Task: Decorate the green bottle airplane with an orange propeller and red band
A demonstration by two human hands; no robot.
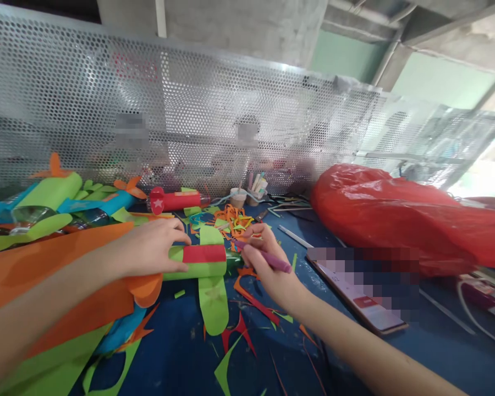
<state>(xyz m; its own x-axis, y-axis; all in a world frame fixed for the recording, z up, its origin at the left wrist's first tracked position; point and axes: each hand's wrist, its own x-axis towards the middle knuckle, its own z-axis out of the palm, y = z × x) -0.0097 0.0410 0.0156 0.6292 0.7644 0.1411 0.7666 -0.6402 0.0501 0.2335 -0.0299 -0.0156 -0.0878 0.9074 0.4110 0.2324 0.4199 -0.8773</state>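
A toy plane (204, 269) made from a bottle wrapped in light green paper lies across the middle of the head view, a red paper strip (205, 254) over its top. One green wing (213, 308) points toward me, with a faint star shape on it; orange tail pieces (147, 291) are at its left end. My left hand (159, 245) grips the plane's body near the tail, thumb in front and fingers behind. In my right hand (272, 269) is a purple marker (274, 261), its tip beside the green bottle neck (233, 260).
More paper-covered bottle planes (93, 206) crowd the back left. Orange paper sheets (61, 269) lie under my left arm. Paper scraps (235, 220) litter the blue table (177, 352). A phone (355, 297) and a large red plastic bag (396, 214) are at right. A perforated metal screen (231, 99) stands behind.
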